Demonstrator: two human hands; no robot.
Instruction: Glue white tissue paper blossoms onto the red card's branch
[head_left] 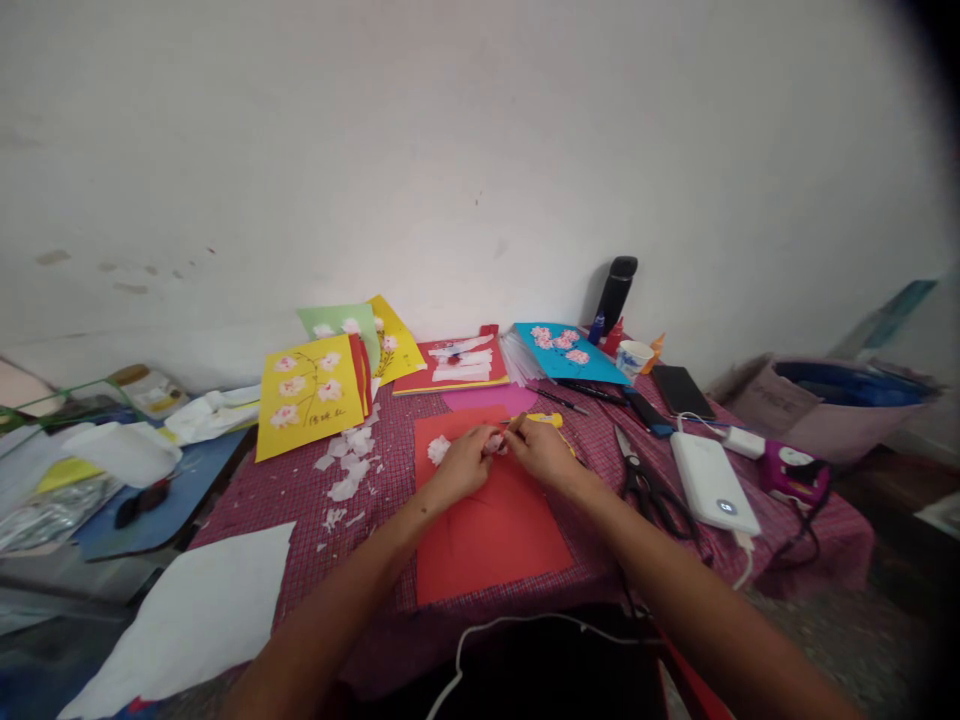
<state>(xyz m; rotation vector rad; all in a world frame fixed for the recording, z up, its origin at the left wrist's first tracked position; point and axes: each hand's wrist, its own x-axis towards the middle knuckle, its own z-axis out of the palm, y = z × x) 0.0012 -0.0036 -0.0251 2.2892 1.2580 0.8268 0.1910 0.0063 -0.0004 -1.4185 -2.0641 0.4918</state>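
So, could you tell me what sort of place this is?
Probably a home craft table: scissors, a red sheet and a yellow card with paper flowers lie on a checked cloth.

Clock positions taken from the centre of the red sheet (491, 540).

- Hands: two, left (466, 464) and right (541, 450), at 12.
- Red sheets beneath the hands: one.
- Blossoms at that sheet: two; white blossom (439, 450) at 11, pinkish blossom (494, 443) at 12, at the fingers.
- Flowered cards: four visible; front yellow card (300, 400) at 10, bearing five blossoms; green card (341, 318) and rear yellow card (401, 350) at 11; blue card (551, 362) at 1.
- Small bottles: three, blue (596, 328), red (615, 338), orange (655, 353), towards 1 to 2.
- Tall black bottles: one (616, 290), at 1.
- Cups: one (634, 357), towards 1 to 2.
- Scissors: one pair (637, 478), at 3.
- Paper scraps (351, 475): several, overlapping, exact number unclear, at 9 to 10.
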